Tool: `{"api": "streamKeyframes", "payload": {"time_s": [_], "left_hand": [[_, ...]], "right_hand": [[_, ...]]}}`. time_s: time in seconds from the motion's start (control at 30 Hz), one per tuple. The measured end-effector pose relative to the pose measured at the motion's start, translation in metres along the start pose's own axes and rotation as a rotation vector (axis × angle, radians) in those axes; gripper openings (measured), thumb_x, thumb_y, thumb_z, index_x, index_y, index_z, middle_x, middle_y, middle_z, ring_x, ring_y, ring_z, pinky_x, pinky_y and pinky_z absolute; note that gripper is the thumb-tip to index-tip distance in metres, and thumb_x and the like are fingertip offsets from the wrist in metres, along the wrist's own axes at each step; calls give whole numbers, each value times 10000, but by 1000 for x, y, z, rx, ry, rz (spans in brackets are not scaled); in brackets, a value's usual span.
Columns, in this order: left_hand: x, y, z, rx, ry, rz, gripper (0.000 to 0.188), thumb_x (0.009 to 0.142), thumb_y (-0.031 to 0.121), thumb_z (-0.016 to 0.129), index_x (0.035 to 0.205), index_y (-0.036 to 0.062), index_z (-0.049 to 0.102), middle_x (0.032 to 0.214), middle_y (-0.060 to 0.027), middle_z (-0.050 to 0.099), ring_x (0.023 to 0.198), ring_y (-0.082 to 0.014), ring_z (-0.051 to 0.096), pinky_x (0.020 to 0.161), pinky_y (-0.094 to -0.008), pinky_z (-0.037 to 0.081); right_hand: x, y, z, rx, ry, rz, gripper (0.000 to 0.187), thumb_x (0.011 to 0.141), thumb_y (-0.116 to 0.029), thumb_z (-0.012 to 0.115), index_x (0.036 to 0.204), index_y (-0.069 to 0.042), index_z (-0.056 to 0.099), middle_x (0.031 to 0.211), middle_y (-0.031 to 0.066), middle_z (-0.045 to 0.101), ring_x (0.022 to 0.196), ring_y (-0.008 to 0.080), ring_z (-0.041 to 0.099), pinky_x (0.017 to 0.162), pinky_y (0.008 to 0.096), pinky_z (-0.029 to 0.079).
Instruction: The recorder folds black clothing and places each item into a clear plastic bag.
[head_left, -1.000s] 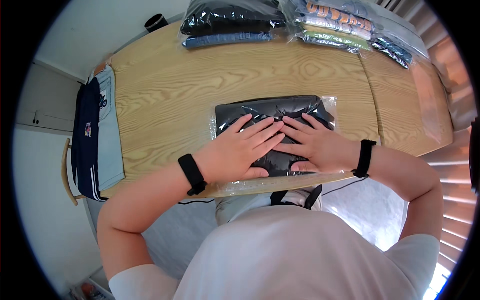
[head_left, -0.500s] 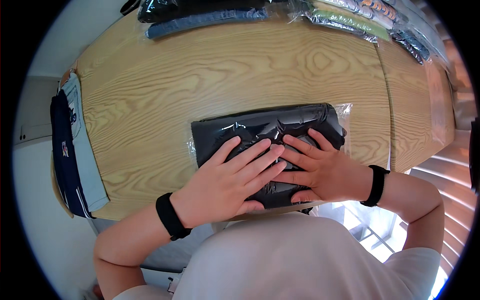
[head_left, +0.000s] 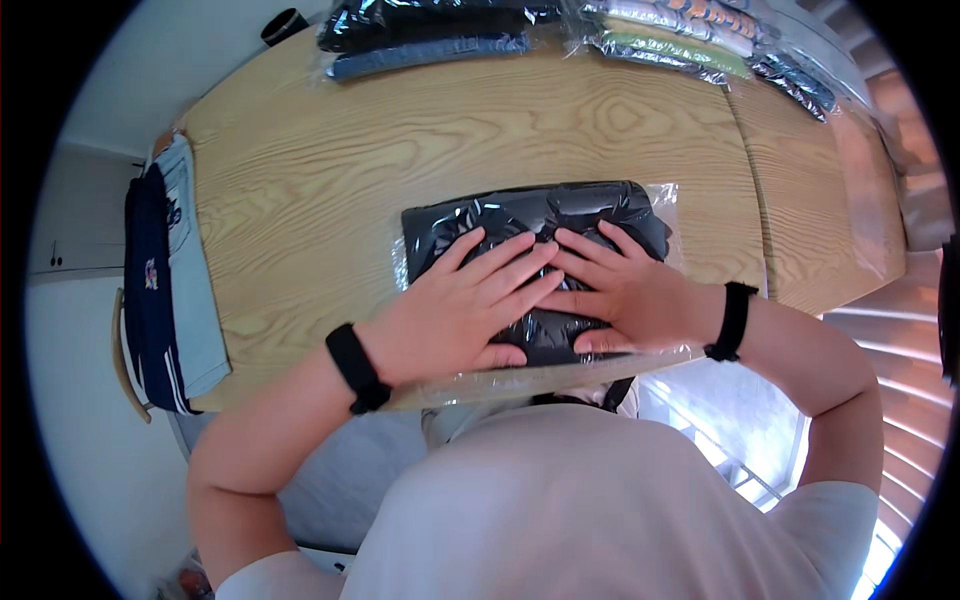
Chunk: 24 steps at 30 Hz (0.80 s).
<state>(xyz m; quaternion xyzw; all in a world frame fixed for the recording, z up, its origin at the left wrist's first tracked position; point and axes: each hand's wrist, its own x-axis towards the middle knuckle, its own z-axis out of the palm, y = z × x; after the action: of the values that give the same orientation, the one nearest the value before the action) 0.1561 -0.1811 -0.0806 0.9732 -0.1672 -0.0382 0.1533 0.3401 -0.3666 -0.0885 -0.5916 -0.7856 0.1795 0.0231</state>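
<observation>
A folded black garment in a clear plastic bag (head_left: 530, 205) lies flat near the front edge of the wooden table (head_left: 350, 150). My left hand (head_left: 470, 300) rests on its left half, palm down with fingers spread. On its right half lies my right hand (head_left: 630, 295), likewise flat and spread. The fingertips of both hands meet around the middle of the package. Clear film sticks out past the garment at both sides and along the table's front edge. My palms hide much of the garment's lower part.
Bagged folded clothes stand in stacks at the far edge: dark and denim ones (head_left: 430, 55) and lighter ones (head_left: 680, 45). Navy and pale blue garments (head_left: 175, 290) drape over the table's left edge. A chair (head_left: 125, 350) shows at far left, orange-brown curtains (head_left: 880, 330) at right.
The bagged garment and both hands appear higher in the picture, and the whole view has shifted slightly. Both hands stay flat on the package. More clear film shows along its near edge.
</observation>
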Motion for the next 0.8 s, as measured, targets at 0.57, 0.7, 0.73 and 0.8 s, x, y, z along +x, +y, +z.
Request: {"api": "streamKeyframes", "payload": {"time_s": [0.57, 0.7, 0.73, 0.8], "left_hand": [[-100, 6, 12, -1032, 586, -1001, 440, 925, 302, 580, 1223, -10, 495, 1004, -80, 630, 824, -109, 601, 703, -240, 479], [-93, 18, 28, -1008, 564, -1129, 546, 839, 368, 686, 1147, -58, 536, 785, -61, 614, 706, -115, 580, 604, -247, 466], [-90, 19, 31, -915, 562, -1102, 576, 827, 374, 696, 1160, -66, 530, 792, -65, 616, 715, -124, 579, 624, -253, 469], [-81, 24, 27, -820, 562, -1072, 605, 816, 380, 706, 1173, -73, 524, 799, -69, 617, 725, -133, 579, 644, -259, 472]], "right_hand": [[-99, 6, 15, 837, 706, 944, 379, 859, -239, 658, 1064, 65, 558, 834, 95, 650, 756, 138, 618, 683, 268, 494], [-85, -17, 17, 933, 597, 1044, 374, 858, -278, 671, 990, 56, 566, 713, 61, 626, 581, 104, 570, 517, 244, 457], [-84, -19, 18, 1044, 607, 1012, 331, 854, -287, 679, 907, 27, 590, 677, 40, 599, 558, 91, 544, 499, 229, 437], [-86, -18, 17, 1146, 524, 973, 317, 847, -288, 689, 868, 13, 591, 665, 29, 584, 551, 82, 529, 487, 223, 422]]}}
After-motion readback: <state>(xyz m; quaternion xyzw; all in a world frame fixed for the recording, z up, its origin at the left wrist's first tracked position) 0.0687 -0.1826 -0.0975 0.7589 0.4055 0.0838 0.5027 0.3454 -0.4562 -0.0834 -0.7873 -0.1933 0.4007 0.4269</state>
